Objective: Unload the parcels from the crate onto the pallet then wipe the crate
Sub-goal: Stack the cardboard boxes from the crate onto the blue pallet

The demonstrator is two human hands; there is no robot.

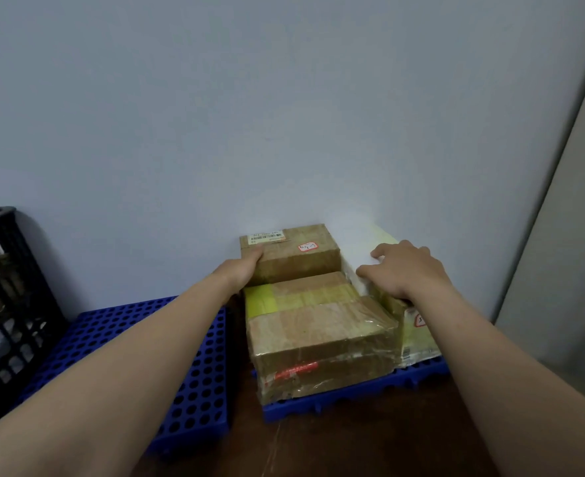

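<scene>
While your left hand holds the brown box by its left end, with the thumb on top and the other fingers hidden behind the side, you are in the unloading step: you are setting this box into its place on the blue pallet. The box sits directly behind the big taped parcel, against the wall, and I cannot see what is under it. Your right hand lies behind and to the right of the taped parcel, with its fingers spread and only slightly bent. It rests on a white parcel without gripping it. A yellow-wrapped parcel stands just to the right of the taped parcel. The black crate is well to the left of the taped parcel. Dim shapes show through its lattice, so I judge that more parcels wait inside and the wiping is not near. For the next move, let go of the box only when it sits level and firm. Then bring both hands to the left toward the crate, over the second blue pallet, which lies between.
</scene>
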